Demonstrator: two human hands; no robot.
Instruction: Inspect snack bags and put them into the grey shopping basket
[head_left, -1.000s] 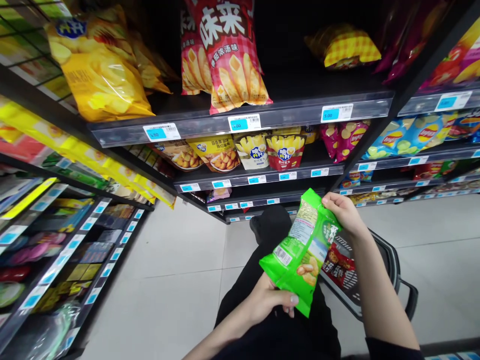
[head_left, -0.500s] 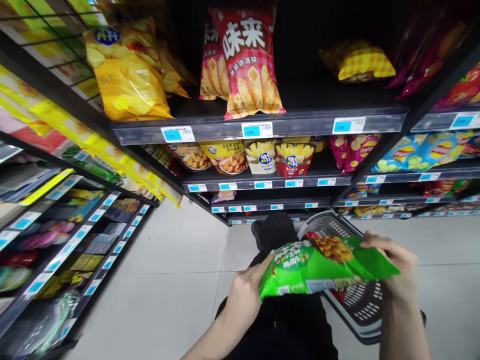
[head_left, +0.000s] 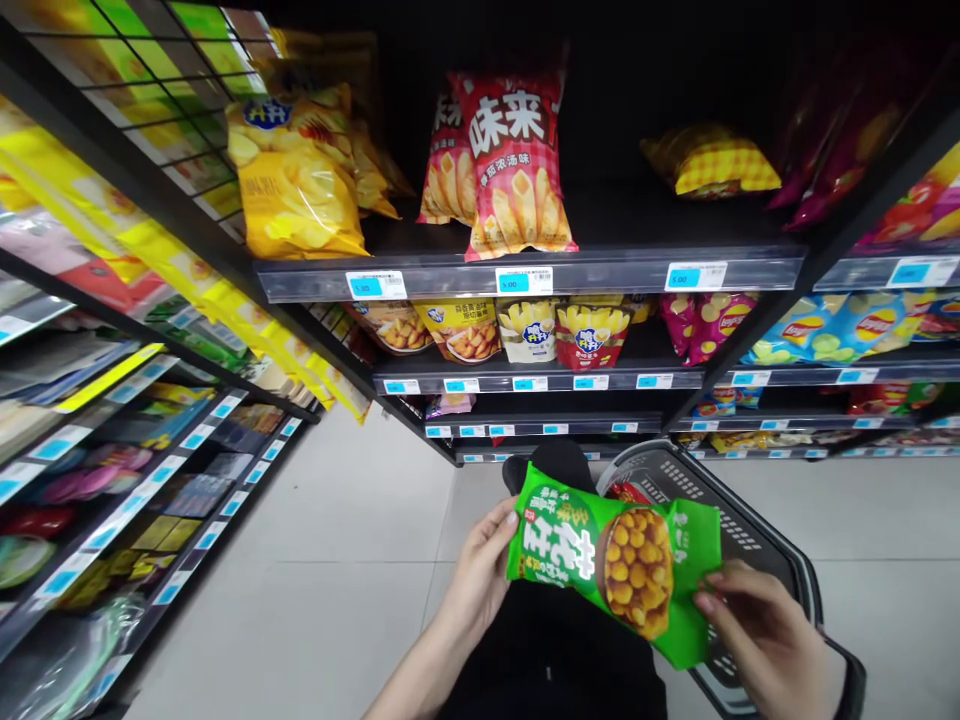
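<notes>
A shopper's two hands hold a green snack bag [head_left: 555, 575] over the lap in a store aisle, its printed front, w/ white Chinese lettering & a pic of round brown snacks, turned up to the camera. The left hand [head_left: 480, 560] grasps the bag's left end, thumb on the front; the right hand [head_left: 772, 630] pinches the lower corner of the right end btwn thumb & fingers. Just beneath are dark trousers [head_left: 570, 660]. Below & to the right, partly hidden by bag & right hand, is a dark shopping basket [head_left: 808, 590] w/ a red packet [head_left: 628, 492] inside, nr. the bag's upper edge; its handle [head_left: 853, 675] shows by the right wrist. Pale floor tiles [head_left: 352, 530] spread left to a side rack [head_left: 172, 470] of mixed pkgs., w/ a row of yellow packets [head_left: 180, 275] slanting above. In front, the top shelf in clear view has, L to R, yellow chip bags [head_left: 296, 190], red-&-pink bags [head_left: 517, 170], a yellow checked bag [head_left: 724, 175] lying flat & dim purple bags [head_left: 832, 160]. Blue-&-white price tags [head_left: 375, 285] line the edge. One tier down: a yellow pouch [head_left: 461, 330], a white pouch [head_left: 527, 332], a red pouch [head_left: 592, 335] & pink Lay's bags [head_left: 709, 328]. In the R bay, blue Lay's bags [head_left: 806, 330]; pkgs. farther down are too small to read.
</notes>
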